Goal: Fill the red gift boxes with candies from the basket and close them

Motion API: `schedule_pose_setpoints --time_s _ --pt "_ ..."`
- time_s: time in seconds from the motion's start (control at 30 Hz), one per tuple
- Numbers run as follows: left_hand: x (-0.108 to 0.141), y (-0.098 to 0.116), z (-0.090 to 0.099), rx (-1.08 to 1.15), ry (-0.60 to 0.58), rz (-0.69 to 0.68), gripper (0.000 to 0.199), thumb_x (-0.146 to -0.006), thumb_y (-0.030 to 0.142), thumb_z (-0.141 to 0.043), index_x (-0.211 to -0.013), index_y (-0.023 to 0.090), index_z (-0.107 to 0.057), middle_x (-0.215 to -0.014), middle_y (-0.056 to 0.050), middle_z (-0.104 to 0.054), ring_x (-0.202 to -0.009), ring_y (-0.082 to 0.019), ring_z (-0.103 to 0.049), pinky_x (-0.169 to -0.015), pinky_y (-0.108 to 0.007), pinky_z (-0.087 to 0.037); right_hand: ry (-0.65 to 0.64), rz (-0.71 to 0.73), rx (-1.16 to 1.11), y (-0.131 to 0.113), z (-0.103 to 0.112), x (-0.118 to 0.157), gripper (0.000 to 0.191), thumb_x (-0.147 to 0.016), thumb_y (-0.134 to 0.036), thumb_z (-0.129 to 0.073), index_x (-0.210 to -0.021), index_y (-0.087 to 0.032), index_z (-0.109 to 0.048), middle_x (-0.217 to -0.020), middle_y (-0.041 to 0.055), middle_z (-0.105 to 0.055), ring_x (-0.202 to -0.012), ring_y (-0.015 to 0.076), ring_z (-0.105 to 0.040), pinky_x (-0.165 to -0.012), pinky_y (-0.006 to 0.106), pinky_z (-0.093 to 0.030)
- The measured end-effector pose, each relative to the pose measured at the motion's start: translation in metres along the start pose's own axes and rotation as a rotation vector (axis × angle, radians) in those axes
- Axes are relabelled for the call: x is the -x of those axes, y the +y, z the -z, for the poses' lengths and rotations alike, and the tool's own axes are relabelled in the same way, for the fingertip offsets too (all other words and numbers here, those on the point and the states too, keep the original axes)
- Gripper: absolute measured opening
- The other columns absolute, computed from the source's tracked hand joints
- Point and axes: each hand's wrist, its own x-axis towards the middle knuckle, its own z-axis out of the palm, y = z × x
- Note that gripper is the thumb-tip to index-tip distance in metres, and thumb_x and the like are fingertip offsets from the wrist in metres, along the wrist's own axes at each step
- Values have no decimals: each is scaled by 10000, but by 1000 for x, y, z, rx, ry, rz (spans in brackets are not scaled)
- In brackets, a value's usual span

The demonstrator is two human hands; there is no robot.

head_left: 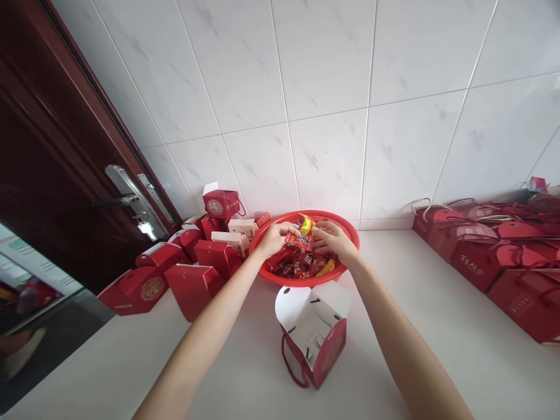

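Over a red plastic basket (356, 240) filled with wrapped candies (286, 267), my two hands meet. My left hand (280, 236) pinches a red-wrapped candy (301, 240) with pale lettering. From the other side, my right hand (335, 240) has its bent fingers and thumb on the candies, beside a yellow-wrapped candy (307, 225); exactly which pieces it grips is partly hidden. Between my forearms and in front of the basket stands an open red gift box (331, 353), white inside, with a red cord handle hanging at its left side.
Several red boxes (192, 286) stand left of the basket, with one box (221, 204) on top of others. Many red boxes with cord handles (490, 256) line the right side of the white table (394, 262). Behind are a tiled wall and, left, a dark door (79, 116).
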Motion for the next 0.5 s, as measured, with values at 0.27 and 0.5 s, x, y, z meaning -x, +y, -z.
schedule_pose_setpoints --time_s 0.27,0.5 --pt "3 2 0 29 -54 21 74 -645 256 -709 -650 188 -740 -1065 -76 -721 -1055 -258 -650 -926 -375 -526 66 17 -24 3 3 0 606 -677 -308 -857 -1198 -208 -565 -813 31 -731 -620 225 -712 -613 365 -613" --pt "-3 -5 2 -69 172 197 341 -652 52 -469 -795 162 -759 -1011 -63 -773 -1015 -212 -698 -964 -350 -545 124 180 -67 8 9 -5 407 -556 -318 -822 -866 -244 -568 -732 -30 -678 -609 182 -673 -632 324 -571"
